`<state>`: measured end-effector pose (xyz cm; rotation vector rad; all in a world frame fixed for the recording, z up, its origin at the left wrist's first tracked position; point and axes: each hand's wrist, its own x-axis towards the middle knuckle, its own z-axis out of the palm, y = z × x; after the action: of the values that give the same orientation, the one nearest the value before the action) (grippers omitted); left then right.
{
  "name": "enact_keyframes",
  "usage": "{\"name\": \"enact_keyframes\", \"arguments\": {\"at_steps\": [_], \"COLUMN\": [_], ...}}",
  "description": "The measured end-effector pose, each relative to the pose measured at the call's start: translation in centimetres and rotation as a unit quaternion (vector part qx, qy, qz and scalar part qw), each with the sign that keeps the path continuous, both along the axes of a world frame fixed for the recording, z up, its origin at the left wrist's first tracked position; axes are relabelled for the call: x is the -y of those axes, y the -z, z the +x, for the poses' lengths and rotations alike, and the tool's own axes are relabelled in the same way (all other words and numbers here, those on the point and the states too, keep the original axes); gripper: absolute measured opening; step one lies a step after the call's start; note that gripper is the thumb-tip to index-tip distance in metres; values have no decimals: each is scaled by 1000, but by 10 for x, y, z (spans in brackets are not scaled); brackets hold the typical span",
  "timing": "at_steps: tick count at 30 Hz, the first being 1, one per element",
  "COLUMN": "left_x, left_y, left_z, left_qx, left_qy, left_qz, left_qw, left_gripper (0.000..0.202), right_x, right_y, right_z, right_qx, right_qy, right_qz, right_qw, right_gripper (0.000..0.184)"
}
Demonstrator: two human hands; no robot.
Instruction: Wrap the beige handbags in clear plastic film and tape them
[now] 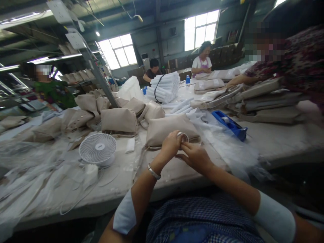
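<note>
A small white roll (183, 137), curled like a ring, is between my two hands; its exact kind cannot be made out. My left hand (171, 145) is closed around its left side. My right hand (197, 156) pinches its lower right edge with the fingertips, the thumb lying below. Just behind my hands a plump beige handbag (164, 130) lies on the table. Clear plastic wrapping (217, 145) spreads to its right.
A white fan (98, 148) stands left, near other stuffed beige bags (118, 119). Right are a blue tape dispenser (229, 125) and stacked flat bags (273, 113). A strapped bundle of white rolls (164, 87) sits behind. Co-workers are around the table (118, 182).
</note>
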<state>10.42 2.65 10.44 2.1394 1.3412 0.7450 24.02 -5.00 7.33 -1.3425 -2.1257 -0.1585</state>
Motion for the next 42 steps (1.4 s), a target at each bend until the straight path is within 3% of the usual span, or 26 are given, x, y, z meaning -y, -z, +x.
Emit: {"name": "enact_keyframes", "arguments": {"at_steps": [4, 7, 11, 15, 21, 22, 25, 27, 29, 31, 34, 38, 42], "left_x": [4, 8, 17, 32, 66, 71, 85, 91, 92, 89, 77, 57, 45], "left_y": [16, 23, 21, 23, 53, 57, 62, 58, 52, 48, 50, 55, 49], "left_z": [-3, -11, -29, -49, -51, -53, -78, -108, -140, -165, -178, -172, -170], "left_qx": [17, 52, 140, 275, 447, 452, 348, 228, 102, -22, -105, -90, -7], "left_qy": [-34, -59, -75, -55, -110, -114, -141, -218, -323, -378, -376, -375, -391], "left_qz": [-38, -66, -113, -197, -203, -195, -130, -28, 56, 30, -72, -123, -173], "left_qw": [999, 995, 981, 939, 864, 863, 918, 948, 939, 925, 918, 914, 904], "left_gripper": [32, 32, 42, 52, 51, 52, 49, 43, 39, 39, 38, 9, 8], "right_x": [7, 9, 6, 4, 12, 13, 14, 13, 10, 7, 5, 1, -6], "right_y": [6, 10, 13, 16, 35, 39, 44, 44, 42, 40, 41, 41, 34], "right_z": [-29, -43, -45, -36, -39, -40, -40, -37, -34, -32, -32, -31, -26], "right_qx": [22, 20, -33, -128, -143, -140, -146, -166, -188, -205, -215, -216, -230], "right_qy": [97, 113, 73, -4, -56, -60, -86, -103, -113, -122, -129, -137, -149], "right_qz": [-85, -118, -124, -127, -164, -166, -170, -186, -211, -231, -231, -239, -264], "right_qw": [991, 986, 989, 984, 974, 974, 971, 963, 953, 943, 940, 937, 925], "right_gripper": [28, 22, 24, 23, 29, 32, 39, 40, 39, 37, 38, 41, 38]}}
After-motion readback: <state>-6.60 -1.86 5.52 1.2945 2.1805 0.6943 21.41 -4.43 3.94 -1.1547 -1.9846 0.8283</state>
